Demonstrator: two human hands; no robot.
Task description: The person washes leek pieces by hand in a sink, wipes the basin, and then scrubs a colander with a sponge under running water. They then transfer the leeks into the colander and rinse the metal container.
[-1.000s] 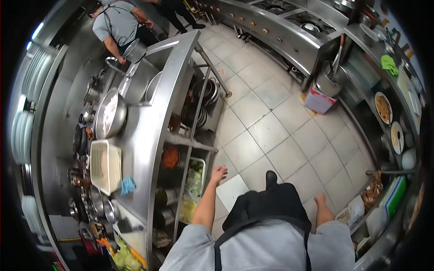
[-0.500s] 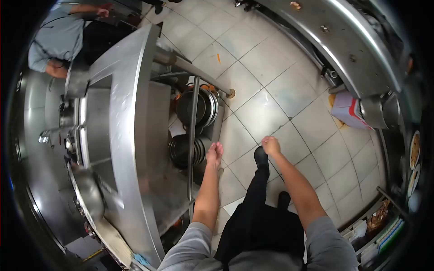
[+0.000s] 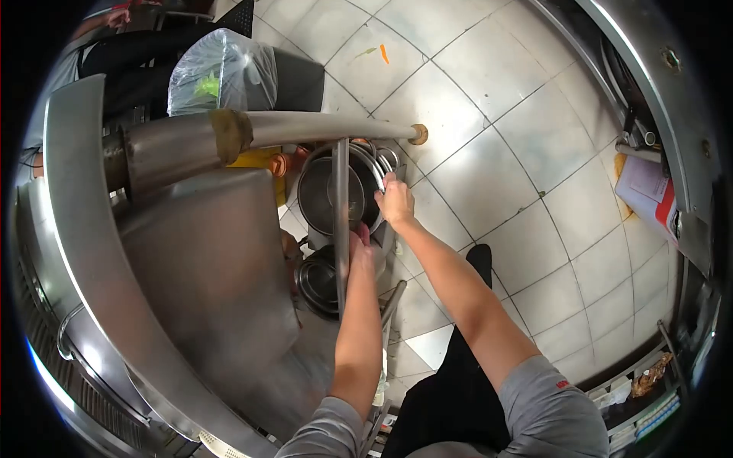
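Note:
A stack of round pans lies on its side on the low shelf under the steel table, with a dark pan (image 3: 321,195) facing me and pale metal rims behind it. My right hand (image 3: 395,202) is closed around the rims at the stack's right side. At the lower edge of the dark pan, my left hand (image 3: 360,243) has its fingers closed on the rim, partly hidden by an upright metal bar (image 3: 340,175). Just below sits a second group of dark round pans (image 3: 317,281), near my left wrist.
The steel table's edge (image 3: 76,229) and a thick table leg (image 3: 305,126) frame the shelf. Beyond stands a bin with a clear plastic bag (image 3: 240,76), near another person's arm. A white and red container (image 3: 645,191) stands at right on the tiled floor (image 3: 489,160).
I have bent closer to the shelf. Both hands have moved from in front of me to the upper pan stack, and my right hand has taken hold of its rims.

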